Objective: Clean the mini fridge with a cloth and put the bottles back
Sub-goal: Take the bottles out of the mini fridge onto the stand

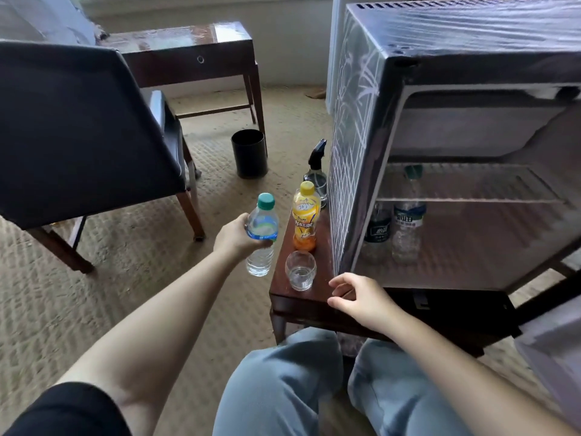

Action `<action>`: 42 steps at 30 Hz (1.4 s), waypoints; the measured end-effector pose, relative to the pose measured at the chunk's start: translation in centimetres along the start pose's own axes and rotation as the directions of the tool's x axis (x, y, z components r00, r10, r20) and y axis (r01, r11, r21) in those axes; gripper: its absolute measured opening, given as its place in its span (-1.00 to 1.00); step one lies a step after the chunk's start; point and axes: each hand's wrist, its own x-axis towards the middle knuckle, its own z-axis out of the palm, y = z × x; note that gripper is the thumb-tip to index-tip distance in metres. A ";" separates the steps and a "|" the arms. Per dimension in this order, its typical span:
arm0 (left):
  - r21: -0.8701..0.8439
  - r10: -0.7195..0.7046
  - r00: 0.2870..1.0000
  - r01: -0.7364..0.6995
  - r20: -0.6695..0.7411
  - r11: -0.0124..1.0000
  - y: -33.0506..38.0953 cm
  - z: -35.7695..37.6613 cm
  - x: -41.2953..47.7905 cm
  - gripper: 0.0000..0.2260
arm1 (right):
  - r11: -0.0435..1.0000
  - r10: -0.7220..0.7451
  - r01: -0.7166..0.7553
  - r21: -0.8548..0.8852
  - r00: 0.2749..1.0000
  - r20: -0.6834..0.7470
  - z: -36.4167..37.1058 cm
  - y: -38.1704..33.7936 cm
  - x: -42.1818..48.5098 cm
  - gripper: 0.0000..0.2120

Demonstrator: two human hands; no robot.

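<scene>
Water bottle (262,234) in left hand (234,237), beside open mini fridge (456,152)

Place: a hotel-style guest room.
Floor: patterned beige carpet (94,294) below the left hand (234,237).
Furniture: dark armchair (78,130), wooden desk (188,55), black waste bin (249,154) beyond it.
Appliance: mini fridge (471,36) on a low table (278,287), beyond the right hand (361,298).

Mini fridge (456,152) on the right part of a low table (281,287), pair of bottles (407,221) inside at left under the wire shelf (471,190), left of the fridge a glass (300,270) in front, juice bottle (305,218) behind it, spray bottle (316,171) farthest back, water bottle (262,237) in the left hand (234,237) beyond the table's left edge, chair (78,130) far left, bin (249,154) and desk (188,55) behind
</scene>
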 end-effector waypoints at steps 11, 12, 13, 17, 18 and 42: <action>-0.136 0.023 0.999 -0.017 0.040 0.991 1.3 5.1 3.8 -0.51 | 0.996 0.061 -0.062 0.059 0.998 0.020 0.0 2.4 1.1 -0.74; -0.145 0.021 0.999 -0.014 0.050 0.989 1.5 5.2 3.9 -0.52 | 0.995 0.076 -0.077 0.065 0.997 0.014 -0.1 2.8 1.0 -0.74; -0.151 0.017 0.998 -0.007 0.063 0.989 1.6 5.4 4.0 -0.53 | 0.993 0.093 -0.093 0.075 0.996 0.009 -0.3 3.1 1.0 -0.74; -0.144 0.000 0.995 0.014 0.101 0.989 2.4 6.2 4.0 -0.56 | 0.987 0.131 -0.129 0.095 0.991 -0.009 -1.0 4.1 0.6 -0.76; -0.140 -0.003 0.994 0.018 0.107 0.990 2.6 6.3 4.0 -0.55 | 0.986 0.137 -0.135 0.094 0.990 -0.019 -1.3 4.3 0.6 -0.77; 0.140 0.175 0.978 -0.190 0.114 0.972 1.0 2.8 -5.6 -0.69 | 0.961 0.159 -0.011 0.276 0.838 -0.522 -10.8 8.0 9.7 -0.49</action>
